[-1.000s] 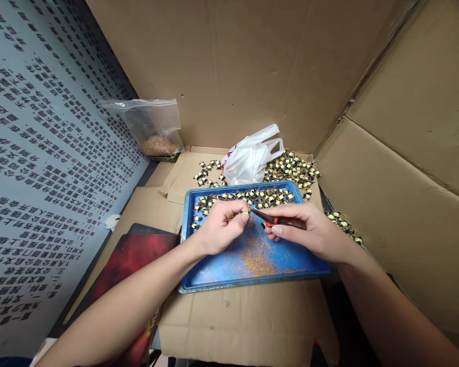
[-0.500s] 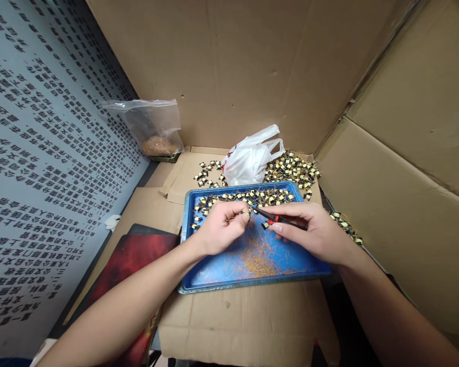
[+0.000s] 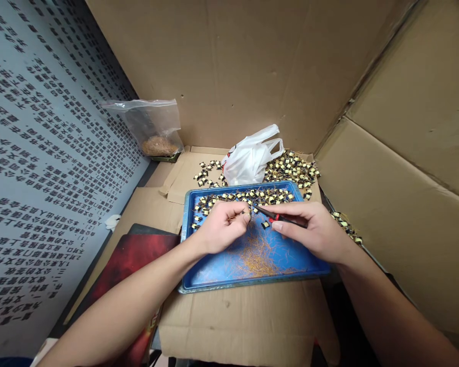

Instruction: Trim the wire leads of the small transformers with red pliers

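Over the blue tray [image 3: 210, 286], my left hand [image 3: 224, 229] is closed in a pinch on a small wire-wound coil, mostly hidden by the fingers. Thin copper-coloured wire shows at its fingertips. My right hand [image 3: 321, 232] is wrapped around a pair of wire cutters [image 3: 265, 211] with black and red parts, their tip pointing left, close to the left fingertips. One loose black-and-yellow coil [image 3: 265, 224] lies in the tray just below the cutters. Many more coils [image 3: 237, 196] fill the tray's far side, and wire clippings [image 3: 260, 261] are heaped toward its near side.
Behind the tray sit a white plastic bag [image 3: 247, 160] and a pile of coils [image 3: 294, 171]. A clear bag [image 3: 158, 145] of copper-coloured wire stands at the back left. Cardboard walls [image 3: 252, 66] close off the back and right. A red-and-black folder [image 3: 137, 260] lies left.
The cutters and my right hand have shifted very slightly. Both hands otherwise keep their places and grips.
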The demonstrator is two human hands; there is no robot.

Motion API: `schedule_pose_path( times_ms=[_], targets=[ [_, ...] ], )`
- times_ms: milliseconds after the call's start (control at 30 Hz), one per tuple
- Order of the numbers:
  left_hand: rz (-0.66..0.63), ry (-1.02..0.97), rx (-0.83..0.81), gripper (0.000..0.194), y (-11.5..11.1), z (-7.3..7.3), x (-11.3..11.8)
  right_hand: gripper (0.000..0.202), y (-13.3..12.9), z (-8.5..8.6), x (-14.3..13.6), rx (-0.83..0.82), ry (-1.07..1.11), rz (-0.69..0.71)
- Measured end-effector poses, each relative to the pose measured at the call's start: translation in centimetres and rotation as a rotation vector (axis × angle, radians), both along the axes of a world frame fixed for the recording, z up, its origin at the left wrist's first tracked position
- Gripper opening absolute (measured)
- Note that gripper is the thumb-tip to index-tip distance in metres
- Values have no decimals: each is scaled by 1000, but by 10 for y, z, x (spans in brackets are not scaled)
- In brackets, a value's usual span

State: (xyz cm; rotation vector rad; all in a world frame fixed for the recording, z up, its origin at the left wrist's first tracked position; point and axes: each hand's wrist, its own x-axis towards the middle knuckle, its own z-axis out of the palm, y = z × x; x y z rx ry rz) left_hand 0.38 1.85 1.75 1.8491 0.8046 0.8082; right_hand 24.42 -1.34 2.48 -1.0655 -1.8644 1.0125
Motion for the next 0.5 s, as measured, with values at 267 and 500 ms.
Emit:
schedule_pose_path(
  times_ms=[267, 500],
  targets=[
    [-19, 4, -75, 36, 4, -4, -1, 37, -2, 2, -2, 170, -170, -78],
    [-13, -8, -97, 40, 3, -3, -1, 35, -2, 2, -1, 204, -195, -108]
  ],
)
